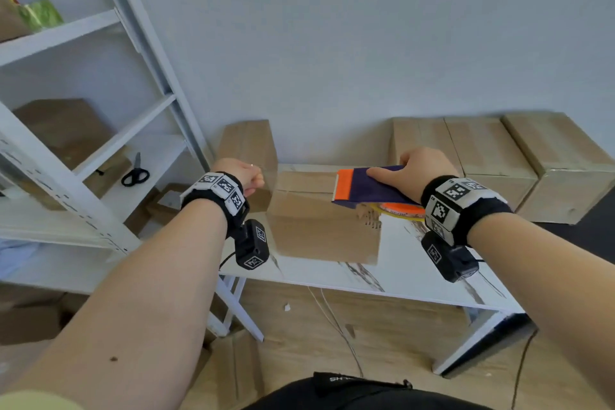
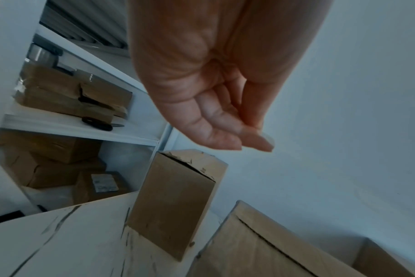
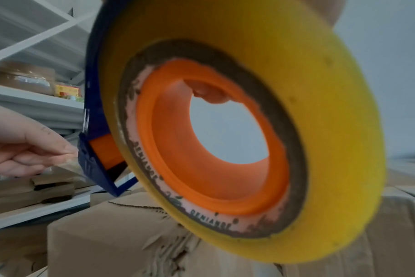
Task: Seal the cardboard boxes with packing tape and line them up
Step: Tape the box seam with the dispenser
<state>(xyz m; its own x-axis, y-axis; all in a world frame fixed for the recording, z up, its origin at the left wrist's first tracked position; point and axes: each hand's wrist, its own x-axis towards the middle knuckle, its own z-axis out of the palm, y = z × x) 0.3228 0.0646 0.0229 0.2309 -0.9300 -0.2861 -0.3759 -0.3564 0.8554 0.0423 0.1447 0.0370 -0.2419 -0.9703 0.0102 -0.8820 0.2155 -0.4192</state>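
A closed cardboard box [image 1: 322, 226] lies on the white marble table [image 1: 416, 263], its top seam running left to right. My right hand [image 1: 396, 173] grips a purple and orange tape dispenser [image 1: 362, 186] just above the box's right end. The dispenser's yellow tape roll [image 3: 249, 46] fills the right wrist view, hovering over the box [image 3: 121, 234]. My left hand [image 1: 257, 178] is at the box's left end, thumb and fingers pinching the clear tape end [image 3: 69, 159] pulled out from the dispenser. In the left wrist view the left hand's fingertips [image 2: 258, 144] press together above the box [image 2: 261, 243].
A tall box [image 1: 248, 143] stands upright at the table's back left. Three boxes [image 1: 482, 156] sit in a row against the wall at right. A white shelf unit [image 1: 109, 143] on the left holds more boxes and black scissors [image 1: 135, 173]. Cables hang under the table.
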